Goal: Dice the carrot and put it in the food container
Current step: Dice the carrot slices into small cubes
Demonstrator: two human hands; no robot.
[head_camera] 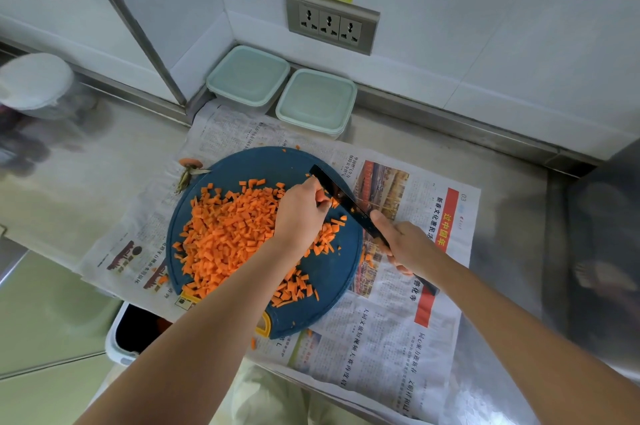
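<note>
**Grip Status: Knife Hand Firm, Guide Hand Pinching Carrot at the Blade**

Right grip point(403, 244) is wrapped round the handle of the knife point(337, 190), with the blade angled across the far right part of the blue cutting board point(263, 161). Left grip point(301, 213) has its fingers curled, pinching a small carrot piece point(333, 203) just beside the blade. Diced carrot point(228, 234) is heaped over the middle and left of the board. A few cubes have strayed onto the newspaper point(398, 338) beneath it. A food container point(247, 76) and a second container point(317, 100) stand at the back wall, well apart from the pile. Both appear lidded, and neither shows any carrot.

Assessment: dicing appears nearly complete; transfer to a container has not begun.

Recommendations for the cut in hand:
- Tuck the fingertips behind the knuckles, since the piece is small and the edge is close.
- Lay the piece flat side down so it cannot roll.
- Cut straight down in short, even strokes so the cubes match the pile.
- Take a lid off before scooping.
</note>
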